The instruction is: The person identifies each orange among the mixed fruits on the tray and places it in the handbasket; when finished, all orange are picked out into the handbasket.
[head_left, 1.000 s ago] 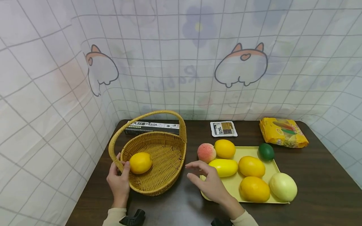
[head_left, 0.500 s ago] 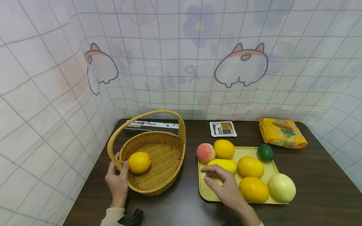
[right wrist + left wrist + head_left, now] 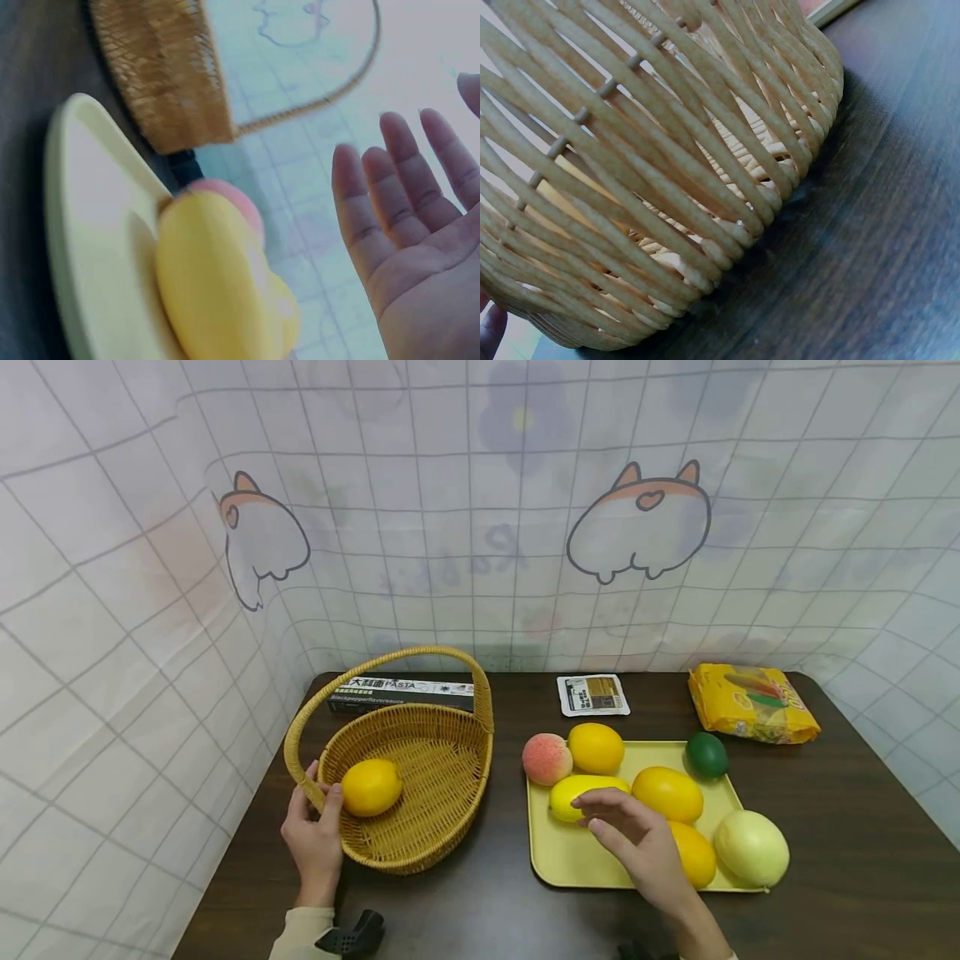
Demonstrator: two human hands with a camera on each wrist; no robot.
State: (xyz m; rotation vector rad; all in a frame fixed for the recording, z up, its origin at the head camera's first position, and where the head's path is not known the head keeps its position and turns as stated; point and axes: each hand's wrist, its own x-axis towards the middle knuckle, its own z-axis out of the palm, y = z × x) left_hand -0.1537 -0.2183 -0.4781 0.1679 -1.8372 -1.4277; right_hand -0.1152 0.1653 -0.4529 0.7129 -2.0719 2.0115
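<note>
My left hand (image 3: 315, 847) grips the wicker basket (image 3: 442, 777) at its left rim, where the arched handle meets it, thumb on the inner side. A lemon-like yellow fruit (image 3: 372, 787) lies in the basket close to that thumb. Over the yellow tray (image 3: 573, 860), my right hand (image 3: 651, 852) hovers with loosely bent fingers and holds nothing. Its fingertips overlap a long yellow fruit (image 3: 577, 795) in the head view, and its back partly hides an orange-yellow fruit (image 3: 693, 856). The right wrist view shows the palm (image 3: 435, 292) facing the camera, apart from a yellow fruit (image 3: 214, 277).
Also on the tray are a peach (image 3: 547, 759), a yellow fruit (image 3: 596, 748), an orange-yellow fruit (image 3: 667, 795), a dark green fruit (image 3: 707, 756) and a pale green melon (image 3: 751, 849). Behind stand a pasta box (image 3: 401, 695), a white packet (image 3: 593, 696) and a yellow bag (image 3: 753, 703).
My right hand has moved right, from the gap beside the basket to above the tray's fruit. The left hand keeps its grip on the basket, which stays in place.
</note>
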